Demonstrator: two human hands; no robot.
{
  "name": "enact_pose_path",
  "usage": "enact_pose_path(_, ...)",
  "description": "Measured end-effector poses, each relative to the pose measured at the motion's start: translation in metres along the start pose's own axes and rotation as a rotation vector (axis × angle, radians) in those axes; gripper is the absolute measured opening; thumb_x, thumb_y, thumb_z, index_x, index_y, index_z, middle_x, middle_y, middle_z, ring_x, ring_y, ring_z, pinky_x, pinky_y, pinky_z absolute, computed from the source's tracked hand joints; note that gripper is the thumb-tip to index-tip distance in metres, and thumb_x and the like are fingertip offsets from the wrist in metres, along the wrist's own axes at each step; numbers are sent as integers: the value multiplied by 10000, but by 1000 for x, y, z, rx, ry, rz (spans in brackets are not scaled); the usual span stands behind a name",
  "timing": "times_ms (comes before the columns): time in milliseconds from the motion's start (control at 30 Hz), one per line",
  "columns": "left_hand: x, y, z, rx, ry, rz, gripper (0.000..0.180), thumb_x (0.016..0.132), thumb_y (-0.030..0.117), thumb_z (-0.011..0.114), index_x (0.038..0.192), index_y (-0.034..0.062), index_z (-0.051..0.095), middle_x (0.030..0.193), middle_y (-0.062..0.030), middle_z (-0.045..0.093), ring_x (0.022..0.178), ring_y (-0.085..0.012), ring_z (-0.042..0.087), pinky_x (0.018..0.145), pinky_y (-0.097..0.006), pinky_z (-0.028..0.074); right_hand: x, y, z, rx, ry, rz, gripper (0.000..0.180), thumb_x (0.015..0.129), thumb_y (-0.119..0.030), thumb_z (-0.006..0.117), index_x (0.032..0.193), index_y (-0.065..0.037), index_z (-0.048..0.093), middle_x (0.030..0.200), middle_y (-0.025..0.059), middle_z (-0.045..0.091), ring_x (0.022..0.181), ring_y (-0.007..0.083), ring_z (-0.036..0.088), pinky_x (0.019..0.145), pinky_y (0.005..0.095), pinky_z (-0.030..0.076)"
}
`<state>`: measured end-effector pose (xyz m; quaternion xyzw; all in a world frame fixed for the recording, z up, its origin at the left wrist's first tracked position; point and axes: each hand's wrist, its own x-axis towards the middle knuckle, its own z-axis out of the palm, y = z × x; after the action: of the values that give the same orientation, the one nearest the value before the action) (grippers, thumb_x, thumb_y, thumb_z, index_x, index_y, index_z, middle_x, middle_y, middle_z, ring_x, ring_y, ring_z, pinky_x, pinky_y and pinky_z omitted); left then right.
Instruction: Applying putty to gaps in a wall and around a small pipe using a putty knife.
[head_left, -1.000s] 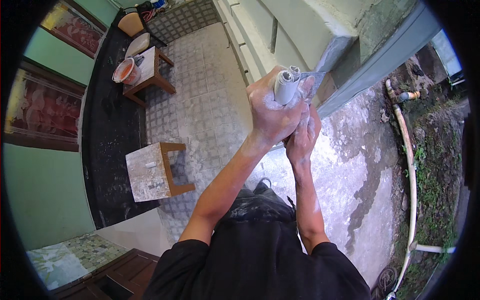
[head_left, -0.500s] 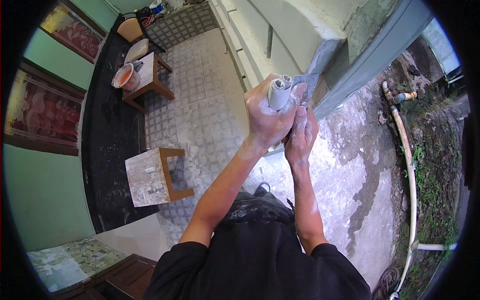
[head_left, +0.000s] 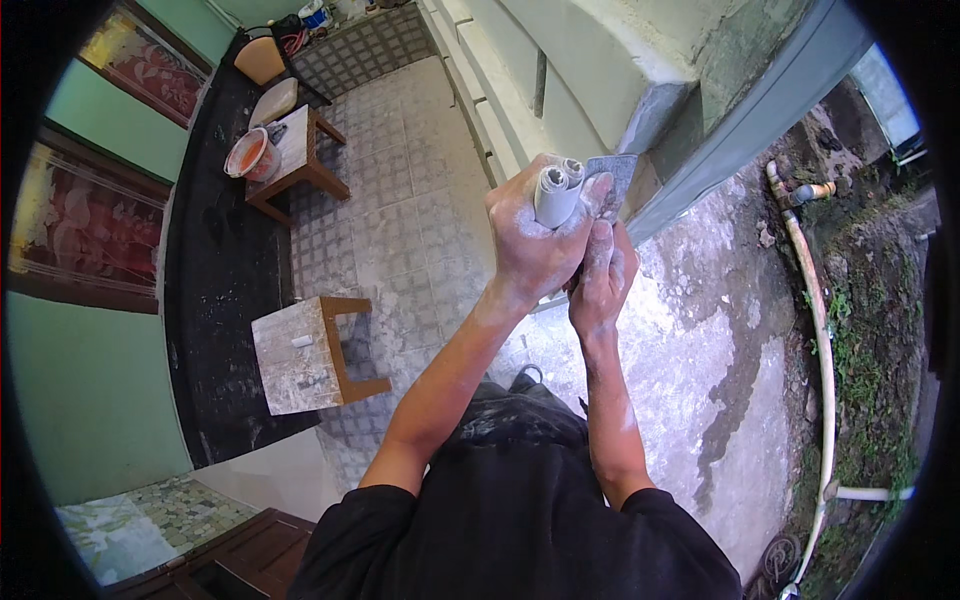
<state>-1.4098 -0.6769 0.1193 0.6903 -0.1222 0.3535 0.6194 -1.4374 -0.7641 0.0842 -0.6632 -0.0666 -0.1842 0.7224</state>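
My left hand (head_left: 528,245), dusted white, is closed round a rolled grey-white sheet (head_left: 555,198) with two coiled ends poking up from the fist. Its thumb lies on the flat grey blade (head_left: 620,180) of what looks like a scraper. Just below and to the right, my right hand (head_left: 605,272) is closed, with white-dusted fingers, at the scraper's lower end. A little of something dark, perhaps the handle, shows between the hands; the rest is hidden. Both hands are close together before the corner of a pale wall ledge (head_left: 655,110).
A blue-grey post (head_left: 740,120) rises to the right of my hands. To the left are a dusty stool (head_left: 292,360) with a small white piece on it, a low table (head_left: 290,155) with an orange-stained bucket (head_left: 252,158), and a chair (head_left: 262,62). A pipe (head_left: 815,300) runs along the right.
My hands stay together in nearly the same place; the blade and left thumb have shifted very slightly downward. The surroundings are shifted slightly in the picture.
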Motion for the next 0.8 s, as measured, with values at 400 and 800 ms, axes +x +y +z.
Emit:
enact_pose_path(400,5,4,2,-40,5,-53,158,816,72,779,820,4,637,696,-18,645,642,-67,605,574,-244,489,1,-8,1,-55,-18,76,382,1053,-308,411,927,1,595,660,-6,520,587,59,416,519,253,353)
enact_pose_path(800,4,5,4,15,23,67,185,804,67,787,790,9,612,666,-22,624,609,-66,575,549,-243,471,2,0,0,-29,9,-10,404,1034,-328,448,984,37,616,541,2,491,468,66,442,422,269,341)
